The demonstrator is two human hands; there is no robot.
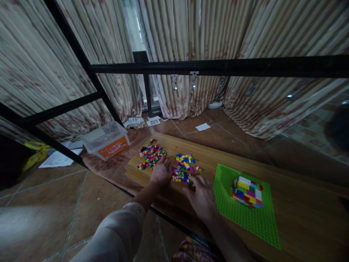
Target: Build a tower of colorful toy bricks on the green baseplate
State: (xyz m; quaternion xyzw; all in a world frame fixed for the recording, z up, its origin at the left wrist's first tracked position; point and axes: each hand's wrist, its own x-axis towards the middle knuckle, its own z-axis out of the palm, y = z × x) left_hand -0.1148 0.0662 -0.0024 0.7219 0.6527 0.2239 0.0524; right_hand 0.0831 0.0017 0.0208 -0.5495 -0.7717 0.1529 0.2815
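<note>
Wooden tabletop (308,214): slanting across the view, bearing loose bricks, a green baseplate (252,227) and both hands.
Left brick pile (151,154): small mixed-colour pieces, heaped at the table's left end.
Second brick group (185,165): looser, right of that pile, its near edge partly covered by the right hand.
Left hand (162,171): between pile and group, fingers bent downward; whether they pinch a brick, I cannot tell.
Right hand (202,194): fingers curved, thumb held apart from them, fingertips at the group's near edge; a grip on any piece cannot be made out.
Brick block (247,193): multicoloured, on the baseplate, well right of the loose pieces.
Plastic box (105,141): clear, orange label, on the reddish mat (95,165) past the table's left end.
Black bars (212,67): crossing before the striped curtains (207,32); one lower left cuts across a white sheet (56,160).
Floor tiles (231,131): brown, a white paper (203,126) lying beyond the table.
</note>
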